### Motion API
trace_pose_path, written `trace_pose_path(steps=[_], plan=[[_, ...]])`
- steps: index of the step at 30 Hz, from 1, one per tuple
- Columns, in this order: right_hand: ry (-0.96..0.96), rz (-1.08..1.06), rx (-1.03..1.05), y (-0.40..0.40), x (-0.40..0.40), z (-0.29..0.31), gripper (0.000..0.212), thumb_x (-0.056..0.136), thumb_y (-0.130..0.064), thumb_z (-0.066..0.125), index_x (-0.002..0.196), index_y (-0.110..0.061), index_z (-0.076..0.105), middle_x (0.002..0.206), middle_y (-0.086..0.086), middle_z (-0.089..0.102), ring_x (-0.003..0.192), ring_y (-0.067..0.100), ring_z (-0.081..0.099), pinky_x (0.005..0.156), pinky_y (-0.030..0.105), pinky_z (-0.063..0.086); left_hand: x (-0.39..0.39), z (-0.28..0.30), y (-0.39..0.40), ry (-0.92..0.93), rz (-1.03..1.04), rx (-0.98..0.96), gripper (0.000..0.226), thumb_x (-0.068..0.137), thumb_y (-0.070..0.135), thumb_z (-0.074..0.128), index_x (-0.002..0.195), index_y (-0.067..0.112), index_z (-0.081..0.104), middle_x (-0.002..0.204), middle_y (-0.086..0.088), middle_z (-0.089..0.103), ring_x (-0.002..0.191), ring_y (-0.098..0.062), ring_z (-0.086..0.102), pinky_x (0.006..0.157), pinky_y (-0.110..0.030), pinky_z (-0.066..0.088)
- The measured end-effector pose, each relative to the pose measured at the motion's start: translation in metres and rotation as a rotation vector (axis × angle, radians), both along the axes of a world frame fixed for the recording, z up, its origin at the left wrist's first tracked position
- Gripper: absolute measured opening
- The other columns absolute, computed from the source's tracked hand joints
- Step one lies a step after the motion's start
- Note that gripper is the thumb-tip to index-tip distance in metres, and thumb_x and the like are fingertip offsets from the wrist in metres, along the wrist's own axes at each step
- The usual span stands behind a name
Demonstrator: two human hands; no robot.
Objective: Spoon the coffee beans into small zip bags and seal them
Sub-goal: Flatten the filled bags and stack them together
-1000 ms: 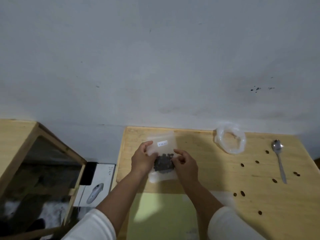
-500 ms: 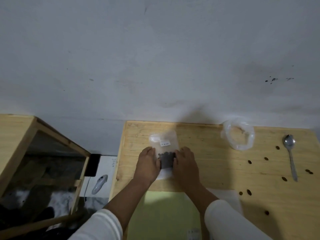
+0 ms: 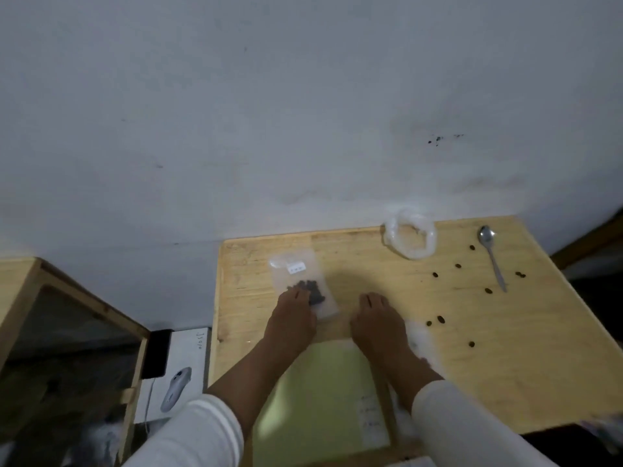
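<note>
The small zip bag lies flat on the wooden surface, its white label toward the wall and a dark clump of coffee beans gathered in its lower half. The left hand rests on the bag's near left corner, fingers straight and flat, its grip released, pressing rather than grasping. The right hand lies palm down on the surface just right of the bag, also with a released grip, holding nothing and not touching the plastic.

The step in hand looks like sealing. Which end carries the zip strip cannot be made out, so it should be found by touch first. To seal well, the left hand should keep the bag pinned while the right pinches the strip at one corner and runs along it to the other, pushing air out ahead. The beans should stay clear of the strip, since one caught in the track would likely leave a gap.

Loose beans lie scattered to the right, near the spoon, with a crumpled clear bag by the wall. They probably need gathering for a later bag.
</note>
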State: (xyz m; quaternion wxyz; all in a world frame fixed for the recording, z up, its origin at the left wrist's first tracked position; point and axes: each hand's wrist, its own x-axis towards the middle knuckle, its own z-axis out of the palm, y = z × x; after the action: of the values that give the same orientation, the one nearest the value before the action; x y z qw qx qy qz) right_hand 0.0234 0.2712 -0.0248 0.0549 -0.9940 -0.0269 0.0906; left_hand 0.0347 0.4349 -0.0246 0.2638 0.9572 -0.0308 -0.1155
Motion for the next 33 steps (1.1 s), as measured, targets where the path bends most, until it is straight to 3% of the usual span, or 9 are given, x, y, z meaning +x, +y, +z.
trace_pose_path(steps=[3, 6, 12, 18, 23, 27, 30, 33], plan=[[-0.017, -0.178, 0.014, -0.033, -0.036, 0.007, 0.034, 0.091, -0.023, 0.043, 0.117, -0.004, 0.052, 0.114, 0.013, 0.056, 0.105, 0.027, 0.054, 0.079, 0.033, 0.049, -0.026, 0.001, -0.029, 0.033, -0.085, -0.041, 0.045, 0.094, 0.022, 0.045, 0.137, 0.011, 0.041, 0.14, -0.01, 0.044, 0.129, -0.022, 0.039, 0.106, -0.027, 0.028], [-0.021, -0.352, 0.067, -0.063, -0.072, 0.01, 0.036, 0.092, -0.029, 0.042, 0.123, -0.011, 0.046, 0.122, 0.008, 0.05, 0.113, 0.024, 0.047, 0.088, 0.032, 0.045, -0.052, -0.001, -0.059, 0.094, -0.189, -0.083, 0.045, 0.096, 0.028, 0.044, 0.137, 0.012, 0.041, 0.14, -0.009, 0.046, 0.128, -0.022, 0.042, 0.105, -0.028, 0.029], [0.031, -0.49, 0.173, -0.096, -0.116, 0.003, 0.032, 0.09, -0.03, 0.048, 0.117, -0.012, 0.051, 0.116, 0.011, 0.056, 0.107, 0.027, 0.053, 0.086, 0.036, 0.049, -0.088, 0.004, -0.1, 0.268, -0.246, -0.21, 0.043, 0.097, 0.024, 0.042, 0.138, 0.011, 0.04, 0.138, -0.008, 0.049, 0.122, -0.023, 0.05, 0.099, -0.03, 0.039], [-0.029, -0.544, 0.328, -0.094, -0.124, -0.002, 0.03, 0.09, -0.025, 0.051, 0.114, -0.008, 0.056, 0.104, 0.012, 0.064, 0.094, 0.027, 0.059, 0.076, 0.032, 0.047, -0.096, 0.003, -0.108, 0.244, -0.154, -0.267, 0.036, 0.097, 0.023, 0.042, 0.131, 0.014, 0.05, 0.119, -0.01, 0.061, 0.101, -0.022, 0.059, 0.084, -0.028, 0.045], [-0.204, -0.596, 0.464, -0.086, -0.121, 0.004, 0.035, 0.088, -0.02, 0.059, 0.12, -0.007, 0.056, 0.107, 0.012, 0.064, 0.098, 0.028, 0.059, 0.077, 0.028, 0.043, -0.096, 0.005, -0.108, 0.218, -0.09, -0.306, 0.032, 0.095, 0.022, 0.046, 0.125, 0.015, 0.055, 0.118, -0.011, 0.062, 0.099, -0.025, 0.061, 0.083, -0.029, 0.048], [-0.184, -0.763, 0.773, -0.081, -0.107, 0.017, 0.045, 0.082, -0.017, 0.067, 0.125, -0.015, 0.055, 0.103, 0.006, 0.061, 0.096, 0.022, 0.056, 0.079, 0.024, 0.041, -0.089, 0.009, -0.095, 0.138, 0.017, -0.41, 0.032, 0.094, 0.025, 0.05, 0.125, 0.02, 0.053, 0.122, -0.004, 0.057, 0.1, -0.019, 0.059, 0.08, -0.029, 0.048], [-0.13, -0.686, 0.956, -0.068, -0.102, 0.021, 0.045, 0.081, -0.014, 0.068, 0.124, -0.02, 0.055, 0.089, 0.002, 0.06, 0.09, 0.02, 0.058, 0.08, 0.03, 0.048, -0.084, 0.015, -0.076, 0.155, 0.087, -0.564, 0.033, 0.095, 0.027, 0.05, 0.129, 0.028, 0.048, 0.11, -0.002, 0.059, 0.086, -0.015, 0.06, 0.065, -0.021, 0.044], [-0.058, -0.531, 1.052, -0.053, -0.104, 0.017, 0.052, 0.08, -0.009, 0.069, 0.127, -0.024, 0.049, 0.085, 0.006, 0.065, 0.085, 0.02, 0.063, 0.078, 0.029, 0.053, -0.082, 0.017, -0.051, 0.18, 0.106, -0.671, 0.03, 0.094, 0.027, 0.052, 0.124, 0.033, 0.052, 0.103, -0.012, 0.062, 0.089, -0.025, 0.061, 0.072, -0.03, 0.05]])
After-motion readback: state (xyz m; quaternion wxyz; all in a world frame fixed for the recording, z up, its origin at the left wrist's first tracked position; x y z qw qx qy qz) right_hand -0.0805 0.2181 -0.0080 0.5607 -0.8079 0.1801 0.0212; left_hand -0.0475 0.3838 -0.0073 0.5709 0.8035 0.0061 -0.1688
